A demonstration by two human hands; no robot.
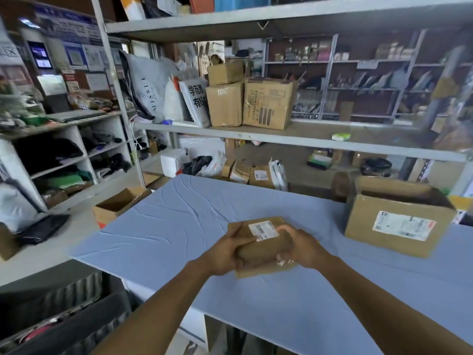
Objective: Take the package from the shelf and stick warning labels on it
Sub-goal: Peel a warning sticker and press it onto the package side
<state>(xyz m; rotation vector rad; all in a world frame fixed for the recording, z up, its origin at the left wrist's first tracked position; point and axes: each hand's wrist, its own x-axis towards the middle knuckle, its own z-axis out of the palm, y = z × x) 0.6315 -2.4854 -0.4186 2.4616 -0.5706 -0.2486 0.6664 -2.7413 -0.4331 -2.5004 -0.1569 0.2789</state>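
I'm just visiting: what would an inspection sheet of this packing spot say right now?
Surface: table under a creased blue cover, mostly bare.
Job's things: small brown package with a white shipping label, held just above the table; no warning labels seen.
Clutter: bigger cardboard box on the table's right side, flaps open.
Hands: left hand and right hand grip the package's ends.
Cables: nothing seen clearly.
Surroundings: metal shelf behind with stacked boxes and mailer bags; cubbies of dark goods on the left.

We are looking down from head height, close over the table's (158,226) near edge, probably facing the shelving (281,135).
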